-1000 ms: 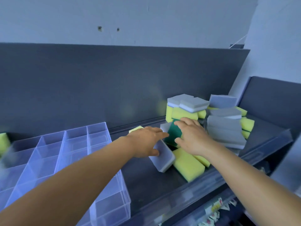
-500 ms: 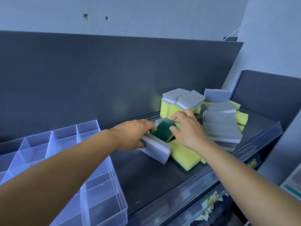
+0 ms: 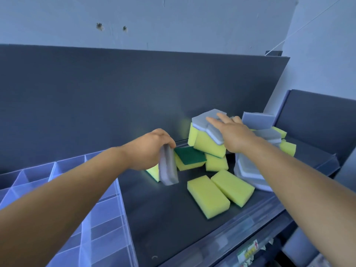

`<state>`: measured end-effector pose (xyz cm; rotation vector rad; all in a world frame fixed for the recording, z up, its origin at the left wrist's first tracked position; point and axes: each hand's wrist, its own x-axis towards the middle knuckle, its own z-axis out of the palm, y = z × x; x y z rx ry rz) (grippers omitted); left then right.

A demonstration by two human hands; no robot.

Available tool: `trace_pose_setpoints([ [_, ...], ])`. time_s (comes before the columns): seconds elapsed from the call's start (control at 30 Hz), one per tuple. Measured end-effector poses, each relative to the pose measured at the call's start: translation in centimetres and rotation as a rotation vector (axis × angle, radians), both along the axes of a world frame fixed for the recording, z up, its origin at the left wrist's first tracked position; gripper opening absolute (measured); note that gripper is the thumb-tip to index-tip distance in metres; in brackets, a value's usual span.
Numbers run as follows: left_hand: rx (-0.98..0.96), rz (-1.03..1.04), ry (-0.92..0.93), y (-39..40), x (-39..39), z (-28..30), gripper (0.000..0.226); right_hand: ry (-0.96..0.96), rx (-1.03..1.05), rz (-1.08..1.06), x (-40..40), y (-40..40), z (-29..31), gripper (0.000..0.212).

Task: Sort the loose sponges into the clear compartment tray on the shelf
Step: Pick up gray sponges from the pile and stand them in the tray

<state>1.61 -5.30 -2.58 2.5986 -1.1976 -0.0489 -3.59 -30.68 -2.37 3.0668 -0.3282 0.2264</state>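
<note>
A heap of yellow and grey sponges (image 3: 210, 145) lies on the dark shelf (image 3: 165, 218), right of centre. My left hand (image 3: 150, 149) grips a grey sponge (image 3: 168, 168) held on edge just above the shelf, left of the heap; a yellow-green sponge (image 3: 153, 171) shows behind it. My right hand (image 3: 233, 133) lies with straight fingers on the top grey sponge (image 3: 207, 120) of the heap. The clear compartment tray (image 3: 100, 218) stands at the lower left, its visible cells holding nothing.
Two yellow sponges (image 3: 208, 196) lie loose near the shelf's front lip. A stack of grey sponges (image 3: 248, 170) leans under my right forearm. A dark back panel (image 3: 134, 89) rises behind the shelf. Labels hang below the front edge (image 3: 250, 251).
My left hand has lifted the grey sponge and turned it on edge. My right hand has left the green-topped sponge and moved up onto the grey sponge on top of the heap.
</note>
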Motion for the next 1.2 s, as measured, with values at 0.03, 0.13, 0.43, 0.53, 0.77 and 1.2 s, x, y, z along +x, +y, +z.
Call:
trace_pose_setpoints([
  [0.03, -0.023, 0.021, 0.028, 0.0, 0.0, 0.0, 0.051, 0.023, -0.047, 0.018, 0.3, -0.2, 0.2, 0.091],
  [0.13, -0.103, 0.056, 0.035, 0.1, -0.1, -0.2, 0.026, 0.045, -0.125, 0.05, 0.6, -0.7, 0.8, 0.082],
  [0.43, -0.263, 0.279, 0.034, 1.3, -0.9, 0.4, 0.061, -0.168, 0.167, 0.2, -1.0, 4.4, 3.8, 0.062],
  [0.53, -0.313, 0.369, 0.019, 2.7, -1.5, 1.1, 0.051, -0.128, 0.412, 0.279, -1.9, 7.1, 3.9, 0.08],
  [0.77, -0.526, 0.505, 0.003, 8.1, -4.4, 2.2, 0.022, -0.083, 0.584, 0.396, -1.3, 12.8, 3.0, 0.037],
  [1.2, -0.407, 0.678, -0.149, 24.8, -9.4, 3.9, 0.011, -0.131, 0.63, 0.622, -2.9, 29.5, 4.5, 0.032],
])
